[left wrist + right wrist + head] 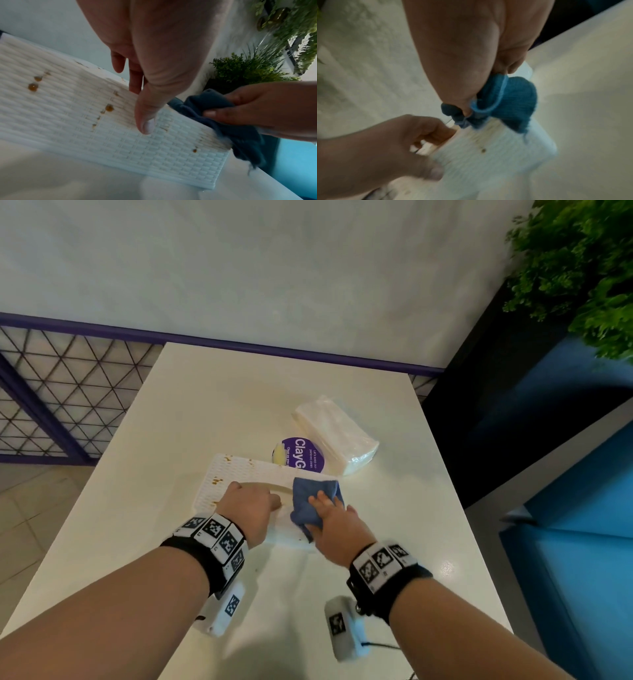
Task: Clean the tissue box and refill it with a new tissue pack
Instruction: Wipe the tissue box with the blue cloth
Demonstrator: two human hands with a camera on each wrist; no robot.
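Observation:
The white woven-pattern tissue box (pixel 236 474) lies on the pale table (pixel 212 398), its near side dotted with brown stains (pixel 109 108). My left hand (pixel 253 505) grips it, fingers curled into the top slot and thumb (pixel 147 121) pressed on the near side. My right hand (pixel 332 515) holds a bunched blue cloth (pixel 308 498) against the box's right end; the cloth (pixel 510 97) drapes over that corner. A wrapped white tissue pack (pixel 337 433) lies behind the box, to the right.
A round purple-labelled object (pixel 303 455) sits between the box and the tissue pack. The wall (pixel 274 268) runs along the table's far edge. Green plants (pixel 582 268) and a blue seat (pixel 582 508) stand to the right. Bare tabletop lies to the left and near me.

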